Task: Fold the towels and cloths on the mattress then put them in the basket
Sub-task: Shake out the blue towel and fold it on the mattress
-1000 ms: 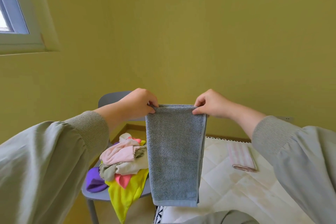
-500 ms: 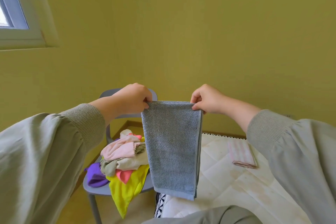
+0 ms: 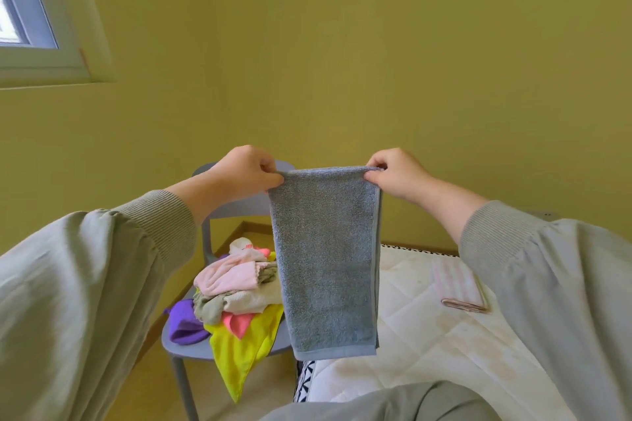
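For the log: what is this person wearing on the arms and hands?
The left sleeve and right sleeve are loose, pale grey-green, ending in ribbed knit cuffs. The left hand and right hand are bare: no gloves, rings or watch visible.

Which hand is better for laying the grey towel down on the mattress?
Probably the right hand: it pinches a corner of the grey towel on the mattress side. The left hand holds the other corner over the chair piled with cloths.
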### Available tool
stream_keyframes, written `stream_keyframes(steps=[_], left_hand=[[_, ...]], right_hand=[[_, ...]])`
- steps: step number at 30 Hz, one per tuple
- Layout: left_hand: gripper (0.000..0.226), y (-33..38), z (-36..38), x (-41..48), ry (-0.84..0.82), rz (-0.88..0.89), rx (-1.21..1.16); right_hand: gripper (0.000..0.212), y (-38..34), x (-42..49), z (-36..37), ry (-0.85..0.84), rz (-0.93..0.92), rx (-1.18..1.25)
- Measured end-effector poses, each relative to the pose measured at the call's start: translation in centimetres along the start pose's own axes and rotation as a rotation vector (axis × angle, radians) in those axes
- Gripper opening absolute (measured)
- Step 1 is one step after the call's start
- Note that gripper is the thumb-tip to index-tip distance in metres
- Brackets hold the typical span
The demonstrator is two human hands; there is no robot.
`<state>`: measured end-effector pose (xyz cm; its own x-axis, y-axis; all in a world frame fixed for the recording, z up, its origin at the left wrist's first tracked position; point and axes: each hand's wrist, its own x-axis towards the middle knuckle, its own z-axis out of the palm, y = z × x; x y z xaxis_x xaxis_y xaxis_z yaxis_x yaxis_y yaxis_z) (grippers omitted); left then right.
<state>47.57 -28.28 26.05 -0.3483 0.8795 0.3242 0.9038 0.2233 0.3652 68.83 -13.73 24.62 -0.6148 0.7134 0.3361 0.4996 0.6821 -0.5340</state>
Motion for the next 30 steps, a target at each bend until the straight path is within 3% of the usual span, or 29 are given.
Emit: stream_keyframes(steps=[3,7,10,15,18,20,24,26,30], left_hand=[[0.026,0.1,0.8,-0.3,-0.01,-0.117,-0.358],[0.026,0.4,2.4,-0.3,-0.071,-0.169,-0.528],[0.044,1.0,3.4,-0.2,-0.226,-0.251,-0.692],[0.034,1.8,4.6,1.3,-0.453,-0.395,-0.938],[0.043,2.1,6.2,3.0,-0.424,-0.392,-0.844],[0.022,2.4,8.1,4.4,-0.323,-0.344,-0.656],[0.003,2.3,14.2,6.5,-0.131,-0.169,-0.128],[0.006,1.7,18.2,7.6,-0.063,-0.196,-0.085],[0.014,0.1,25.5,8.4,-0.01,-0.33,-0.181]], right_hand=[[0.033,0.6,-0.2,0.1,-0.019,0.063,0.083],[0.031,1.8,-0.8,0.8,-0.025,0.116,0.084],[0.025,3.3,-1.3,0.6,-0.072,0.204,0.256],[0.025,5.7,-1.9,-0.3,-0.135,0.313,0.56],[0.017,7.1,-1.2,-0.4,-0.184,0.36,0.543],[0.006,8.4,-0.4,0.2,-0.224,0.413,0.52],[0.04,12.8,1.4,3.6,-0.2,0.521,0.446],[0.042,15.8,2.8,6.3,-0.151,0.542,0.35],[0.021,20.6,4.3,11.5,-0.014,0.552,0.063]])
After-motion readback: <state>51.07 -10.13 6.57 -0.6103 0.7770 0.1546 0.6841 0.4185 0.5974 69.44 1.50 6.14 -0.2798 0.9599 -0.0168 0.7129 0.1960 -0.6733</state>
